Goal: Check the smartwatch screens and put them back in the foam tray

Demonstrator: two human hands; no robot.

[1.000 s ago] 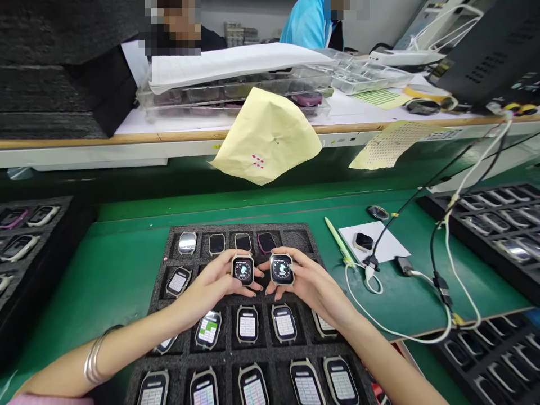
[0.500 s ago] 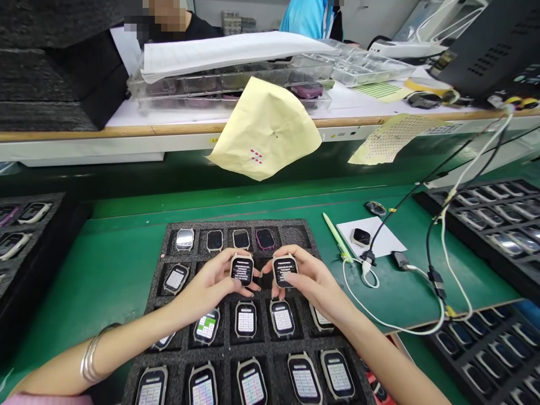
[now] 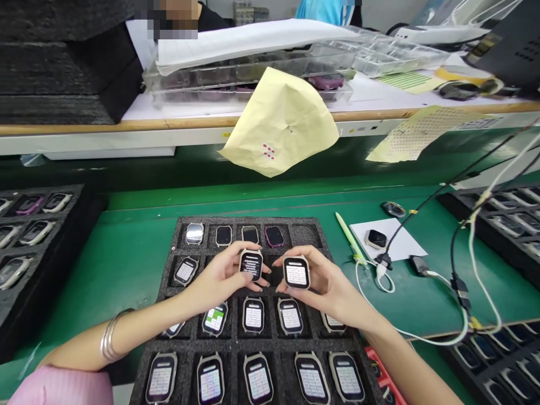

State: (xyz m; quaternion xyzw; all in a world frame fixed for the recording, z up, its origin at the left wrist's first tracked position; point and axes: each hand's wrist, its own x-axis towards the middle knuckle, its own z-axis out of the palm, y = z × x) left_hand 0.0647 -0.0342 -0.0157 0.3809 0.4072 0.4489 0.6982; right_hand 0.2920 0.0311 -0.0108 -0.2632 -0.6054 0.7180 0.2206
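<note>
My left hand [image 3: 230,270] is closed around a smartwatch body [image 3: 251,265] whose dark screen shows lines of white text; my thumb lies at its lower edge. Beside it, my right hand [image 3: 323,281] grips a second smartwatch [image 3: 296,273] by its edges, its screen lit with a white grid. Both watches are held above a black foam tray [image 3: 270,347]. In the tray's pockets lie several strapless watches, many with white grid screens; one watch [image 3: 215,319] has green cells. The back row holds dark-screened watches and a purple-framed watch [image 3: 274,237].
More watch trays stand at left [image 3: 54,253] and right [image 3: 506,219]. A green pen [image 3: 346,231], a white pad [image 3: 400,242] with a watch, and white cables [image 3: 475,242] lie to the right. A yellow paper [image 3: 282,124] hangs from the shelf edge.
The right-hand watch's screen has switched from a text menu to a white grid, and my right thumb has moved off it to the lower edge. The view has shifted slightly.
</note>
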